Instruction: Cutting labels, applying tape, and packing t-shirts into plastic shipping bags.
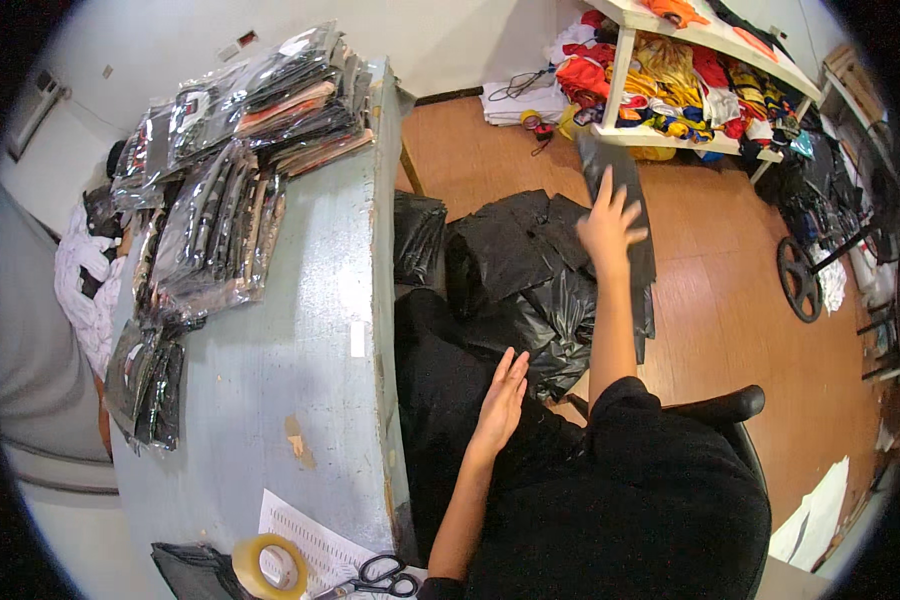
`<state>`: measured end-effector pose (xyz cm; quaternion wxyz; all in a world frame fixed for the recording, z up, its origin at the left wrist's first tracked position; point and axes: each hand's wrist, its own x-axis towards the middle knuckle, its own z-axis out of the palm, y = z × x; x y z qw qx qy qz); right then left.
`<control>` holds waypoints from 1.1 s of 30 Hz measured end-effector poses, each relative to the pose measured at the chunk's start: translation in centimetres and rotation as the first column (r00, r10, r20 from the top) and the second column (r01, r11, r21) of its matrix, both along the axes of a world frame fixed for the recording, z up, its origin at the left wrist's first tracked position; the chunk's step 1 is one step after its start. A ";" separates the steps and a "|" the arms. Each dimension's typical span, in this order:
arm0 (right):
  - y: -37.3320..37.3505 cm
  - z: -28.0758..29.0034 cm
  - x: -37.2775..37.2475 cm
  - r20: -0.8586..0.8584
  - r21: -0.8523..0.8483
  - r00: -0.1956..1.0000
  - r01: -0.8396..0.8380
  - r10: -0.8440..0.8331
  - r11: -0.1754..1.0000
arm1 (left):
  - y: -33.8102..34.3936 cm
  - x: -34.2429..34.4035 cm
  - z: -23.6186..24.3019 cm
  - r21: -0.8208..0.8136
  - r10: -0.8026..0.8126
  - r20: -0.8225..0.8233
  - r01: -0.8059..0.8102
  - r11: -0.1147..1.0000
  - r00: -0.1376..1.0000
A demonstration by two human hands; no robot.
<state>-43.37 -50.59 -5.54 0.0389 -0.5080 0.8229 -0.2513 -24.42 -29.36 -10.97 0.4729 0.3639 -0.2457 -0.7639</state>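
My right hand (610,225) reaches forward with its fingers spread, over or against a long, flat black plastic package (641,272). Whether it touches the package I cannot tell. Close in front of my body, my left hand (503,400) is held out with its fingers straight and nothing in it. Between and beyond the hands lies a heap of black plastic packages (505,250), with a crumpled shiny black bag (560,325) at its near side. A neater stack of black packages (420,238) sits by the table's edge.
To my left, a grey table (260,380) bears piles of clear-bagged garments (210,215). Tape (270,567), scissors (375,577) and a printed sheet (305,525) lie at its near end. A white shelf (625,75) with colourful clothes stands far right. A chair armrest (725,405) is beside me.
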 end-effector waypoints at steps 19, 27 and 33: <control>2.5 -5.4 8.1 0.051 0.369 0.947 -0.314 0.318 0.875 | 0.2 -1.8 -4.2 -0.166 0.094 0.130 -0.072 0.984 0.987; 9.3 -5.7 19.2 0.641 -0.048 0.304 -0.901 0.705 0.432 | 2.1 -0.2 -3.3 0.298 0.322 -0.730 -0.143 0.944 0.603; 4.8 -9.5 16.3 0.573 0.018 0.464 -0.831 0.676 0.555 | 3.8 -3.6 -2.3 -0.059 0.160 -0.181 -0.173 0.983 0.971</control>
